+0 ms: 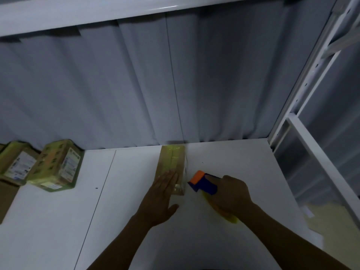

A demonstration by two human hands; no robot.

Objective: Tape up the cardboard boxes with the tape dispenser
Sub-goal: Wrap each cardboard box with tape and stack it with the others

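On white tabletop before grey curtain, worked in dim light. Counted two taped boxes at far left, by their yellowish wrap judged finished. Found the middle cardboard box lying lengthwise near the curtain, with a yellowish strip along its top; possibly not yet cut, too dark to tell. Pressed left hand flat, fingers straight, on the box's near end. Gripped tape dispenser in right hand, fingers curled round it, just beside the box's near right corner. Judged cutting and smoothing left.
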